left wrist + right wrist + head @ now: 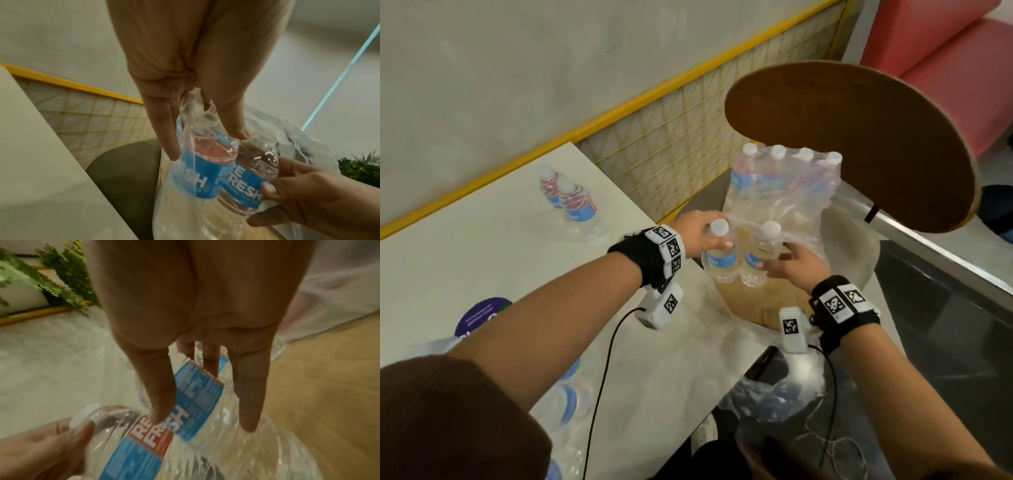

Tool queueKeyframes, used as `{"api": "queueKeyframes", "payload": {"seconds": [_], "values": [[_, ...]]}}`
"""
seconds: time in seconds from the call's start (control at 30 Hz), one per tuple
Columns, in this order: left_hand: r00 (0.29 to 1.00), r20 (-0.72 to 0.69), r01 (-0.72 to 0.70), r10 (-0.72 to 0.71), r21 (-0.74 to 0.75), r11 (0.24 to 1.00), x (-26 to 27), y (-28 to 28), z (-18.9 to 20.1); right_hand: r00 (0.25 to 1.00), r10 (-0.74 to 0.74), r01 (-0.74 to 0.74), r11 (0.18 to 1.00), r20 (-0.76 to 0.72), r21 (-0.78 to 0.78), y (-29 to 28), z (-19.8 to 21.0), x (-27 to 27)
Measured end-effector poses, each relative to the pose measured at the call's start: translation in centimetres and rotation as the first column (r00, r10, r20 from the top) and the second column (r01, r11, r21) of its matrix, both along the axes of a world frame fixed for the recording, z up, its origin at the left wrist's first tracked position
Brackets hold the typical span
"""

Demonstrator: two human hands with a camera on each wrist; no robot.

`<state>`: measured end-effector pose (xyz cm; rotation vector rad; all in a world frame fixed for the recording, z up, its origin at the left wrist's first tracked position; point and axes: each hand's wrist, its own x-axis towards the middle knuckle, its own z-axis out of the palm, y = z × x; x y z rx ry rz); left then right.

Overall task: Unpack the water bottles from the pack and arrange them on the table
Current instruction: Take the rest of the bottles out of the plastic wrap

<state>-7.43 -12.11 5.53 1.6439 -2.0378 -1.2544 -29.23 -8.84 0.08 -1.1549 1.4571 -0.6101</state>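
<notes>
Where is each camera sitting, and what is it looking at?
Head: looks down from the head at both forearms, the left hand, right hand, pack and table.
Left wrist: looks along the left palm and fingers at two bottles.
Right wrist: looks along the right palm and fingers at them.
Both wrist views share the two bottles and the other hand.

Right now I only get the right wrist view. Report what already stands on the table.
Observer: Two bottles stand upright, close together, near the far edge of the table.
Operator: Count the caps left under the wrap.
Observer: Four caps show in the back row of the pack.
Operator: Say where the pack sits.
Observer: On a chair beside the table.
</notes>
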Motion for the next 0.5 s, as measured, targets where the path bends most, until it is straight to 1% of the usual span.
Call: {"api": "queueKeyframes", "payload": {"seconds": [0.07, 0.13, 0.2, 0.23, 0.33, 0.4, 0.43, 0.5], "values": [[1.0, -0.016, 0.017, -0.017, 0.004, 1.0, 0.9, 0.2, 0.6, 0.996, 0.068, -0.069, 0.998, 0.055, 0.004, 0.4, 0.7, 0.1], [0.999, -0.038, 0.004, -0.002, 0.035, 0.999, 1.6, 0.6, 1.0, 0.977, 0.207, -0.207, 0.978, 0.057, 0.0, 1.1, 1.4, 0.6], [0.997, -0.072, -0.021, 0.028, 0.099, 0.995, 2.3, 1.1, 1.2, 0.946, 0.321, -0.321, 0.947, 0.048, -0.004, 2.1, 2.1, 1.6], [0.996, -0.08, -0.02, 0.03, 0.121, 0.992, 2.5, 1.4, 1.3, 0.926, 0.377, -0.377, 0.926, 0.022, -0.014, 2.6, 2.3, 2.1], [0.994, -0.114, 0.018, -0.002, 0.137, 0.99, 3.9, 2.2, 2.3, 0.839, 0.529, -0.54, 0.838, -0.127, -0.077, 3.5, 2.9, 3.2], [0.988, -0.155, 0.023, -0.001, 0.145, 0.989, 5.3, 2.9, 3.4, 0.799, 0.568, -0.594, 0.797, -0.2, -0.111, 4.0, 3.6, 3.6], [0.985, -0.173, 0.02, 0.007, 0.156, 0.988, 6.1, 3.2, 4.1, 0.791, 0.572, -0.603, 0.787, -0.216, -0.128, 4.2, 4.0, 3.8], [0.978, -0.203, -0.001, 0.039, 0.181, 0.983, 7.6, 3.6, 5.2, 0.784, 0.595, -0.618, 0.772, -0.176, -0.147, 5.0, 4.9, 4.3]]}}
